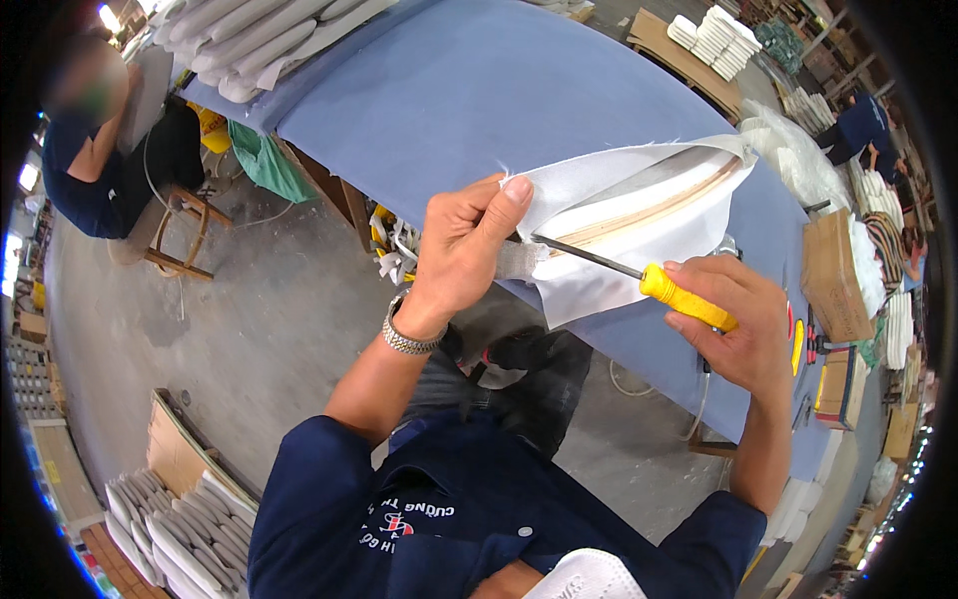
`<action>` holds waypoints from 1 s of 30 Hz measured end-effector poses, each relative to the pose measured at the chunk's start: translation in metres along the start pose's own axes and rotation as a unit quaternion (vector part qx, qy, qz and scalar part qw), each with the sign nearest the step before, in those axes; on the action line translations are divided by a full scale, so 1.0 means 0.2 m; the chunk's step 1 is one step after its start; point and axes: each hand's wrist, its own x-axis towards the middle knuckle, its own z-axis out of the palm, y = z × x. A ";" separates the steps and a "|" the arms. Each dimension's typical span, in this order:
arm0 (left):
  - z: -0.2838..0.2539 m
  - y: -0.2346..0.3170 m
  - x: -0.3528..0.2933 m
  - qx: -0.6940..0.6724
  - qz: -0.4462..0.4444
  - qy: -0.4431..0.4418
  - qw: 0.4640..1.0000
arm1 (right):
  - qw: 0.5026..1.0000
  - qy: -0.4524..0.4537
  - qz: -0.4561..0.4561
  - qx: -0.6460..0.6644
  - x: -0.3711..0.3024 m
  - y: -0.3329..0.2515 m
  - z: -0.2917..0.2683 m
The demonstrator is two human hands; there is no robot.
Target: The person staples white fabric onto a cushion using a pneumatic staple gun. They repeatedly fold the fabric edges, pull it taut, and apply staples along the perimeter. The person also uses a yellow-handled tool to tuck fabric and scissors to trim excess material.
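My left hand point(469, 235) grips the near end of a long curved panel, thumb pressed on its white fabric cover point(599, 180). The cover gapes along its length, and a layered wooden edge point(639, 215) shows inside. In my right hand point(733, 314) is a screwdriver-like tool with a yellow handle point(689, 299). Its dark metal shaft point(589, 257) points left, and the tip reaches the wood beside my left fingers. Whether the tip is tucked under the fabric I cannot tell. The panel's far end rests over the blue tabletop point(419, 110).
Padded grey-white pieces point(249, 40) are stacked at the table's far left. A cardboard box point(836, 275) and hand tools point(798, 339) lie to the right. A co-worker point(90, 150) sits at the left near a wooden stool point(185, 235). More padded pieces point(185, 524) stand at lower left.
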 end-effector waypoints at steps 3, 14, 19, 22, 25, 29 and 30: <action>-0.03 -0.01 0.01 -0.002 0.002 -0.016 1.000 | 1.000 -0.001 -0.022 -0.015 0.03 -0.01 -0.01; -0.04 -0.04 0.00 0.014 0.068 -0.013 0.997 | 0.997 -0.049 0.015 0.050 0.09 -0.03 -0.02; -0.06 -0.05 0.00 0.014 0.090 -0.022 0.996 | 0.999 -0.036 0.014 0.022 0.11 -0.03 -0.05; -0.07 -0.06 0.01 0.007 0.075 -0.019 0.997 | 0.999 -0.034 0.012 0.024 0.12 -0.02 -0.03; -0.08 -0.07 0.01 0.001 0.079 -0.021 0.997 | 0.998 -0.043 0.013 0.044 0.13 -0.01 -0.01; -0.08 -0.06 0.02 -0.001 0.081 -0.025 0.996 | 0.996 -0.059 0.024 0.058 0.14 -0.01 0.00; -0.08 -0.06 0.02 -0.001 0.079 -0.026 0.997 | 0.996 -0.063 0.024 0.061 0.15 -0.01 0.00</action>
